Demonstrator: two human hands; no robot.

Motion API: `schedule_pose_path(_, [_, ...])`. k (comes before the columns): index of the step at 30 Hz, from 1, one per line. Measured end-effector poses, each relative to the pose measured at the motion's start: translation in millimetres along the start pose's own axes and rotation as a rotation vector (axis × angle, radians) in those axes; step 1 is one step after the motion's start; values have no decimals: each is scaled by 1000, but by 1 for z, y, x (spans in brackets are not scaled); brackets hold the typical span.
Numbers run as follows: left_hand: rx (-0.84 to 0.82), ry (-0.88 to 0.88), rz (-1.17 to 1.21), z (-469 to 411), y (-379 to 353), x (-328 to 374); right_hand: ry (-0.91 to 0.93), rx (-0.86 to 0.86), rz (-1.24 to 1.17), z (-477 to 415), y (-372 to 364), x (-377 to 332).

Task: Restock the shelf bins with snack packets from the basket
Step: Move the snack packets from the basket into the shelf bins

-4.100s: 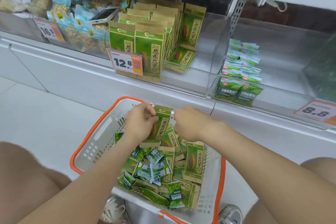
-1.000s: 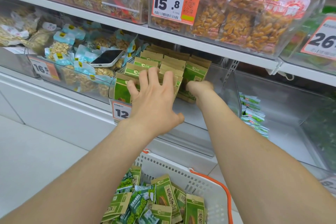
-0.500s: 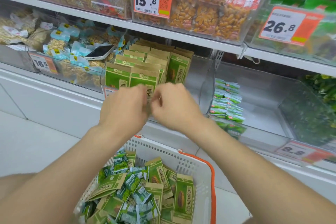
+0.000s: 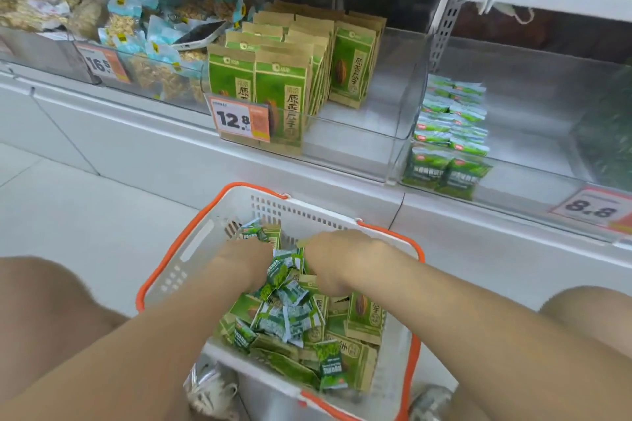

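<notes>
A white basket with an orange rim (image 4: 178, 249) stands on the floor below the shelf. It holds tall green-and-brown seed packets (image 4: 364, 314) and several small green packets (image 4: 287, 314). My left hand (image 4: 246, 263) and my right hand (image 4: 333, 260) both reach down into the pile at the basket's far side. Their fingers are buried among the packets, so any grip is hidden. Above, a clear shelf bin (image 4: 345, 147) holds upright rows of the same seed packets (image 4: 280, 82). The bin to its right holds stacked small green packets (image 4: 448, 133).
Price tags read 12.8 (image 4: 239, 120) and 8.8 (image 4: 591, 208). A phone (image 4: 201, 34) lies on nut packets in the left bin. My knees (image 4: 44, 311) flank the basket, with a shoe (image 4: 212, 390) at its near side. A shelf board runs overhead.
Both hands came down from the seed-packet bin into the basket. My view tilted down with them.
</notes>
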State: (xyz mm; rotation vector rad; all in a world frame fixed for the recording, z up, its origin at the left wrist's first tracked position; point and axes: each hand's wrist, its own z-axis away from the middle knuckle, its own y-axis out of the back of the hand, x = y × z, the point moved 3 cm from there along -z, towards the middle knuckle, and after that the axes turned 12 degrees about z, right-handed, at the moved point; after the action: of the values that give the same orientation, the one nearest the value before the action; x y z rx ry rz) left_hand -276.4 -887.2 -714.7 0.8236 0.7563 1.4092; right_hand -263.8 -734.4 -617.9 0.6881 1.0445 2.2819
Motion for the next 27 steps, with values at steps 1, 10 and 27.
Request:
schedule_pose_path(1, [-38, 5, -43, -5, -10, -6, 18, 7, 5, -3, -1, -2])
schedule_pose_path(10, [-281, -31, -75, -32, -73, -24, 103, 61, 21, -26, 5, -6])
schedule_pose_path(27, [659, -39, 883, -1, 50, -28, -121, 296, -191, -4, 31, 27])
